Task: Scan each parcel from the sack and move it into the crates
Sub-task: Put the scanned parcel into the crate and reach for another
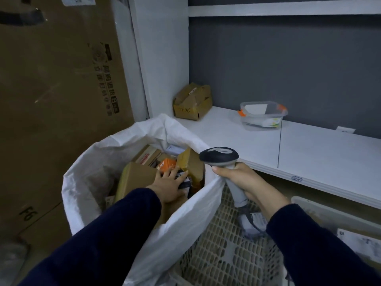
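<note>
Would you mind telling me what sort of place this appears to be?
Probably a parcel sorting or pickup room. A white sack holds cardboard parcels, the right hand grips a barcode scanner, and a mesh crate stands beside the sack under white shelves.

The left hand (167, 187) lies inside the white sack (86, 182), fingers (174, 171) spread over parcels (136, 175); the right hand (245, 182) grips a scanner (219, 156) above the mesh crate (222, 254).
</note>
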